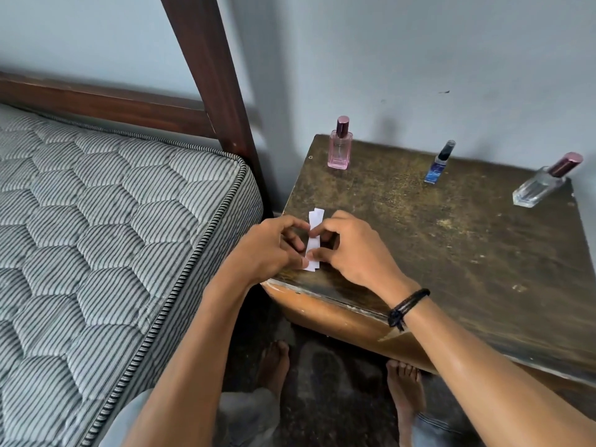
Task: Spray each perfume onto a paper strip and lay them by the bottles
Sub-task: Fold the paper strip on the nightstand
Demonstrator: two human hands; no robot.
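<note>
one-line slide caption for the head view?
Both hands, left and right, pinch white paper strips at the worn wooden table's near corner.

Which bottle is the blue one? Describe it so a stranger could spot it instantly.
On the worn wooden table beside the bed, three bottles line the back edge. The blue bottle is the middle one: slimmest, black-capped, between the pink bottle and the clear bottle.

two hands (317, 250) pinching paper strips (313, 240), three bottles (439, 162)

Soft dim daylight, faint shadows on the wall (419, 59), wide-angle bending at edges, slight overall softness
</note>
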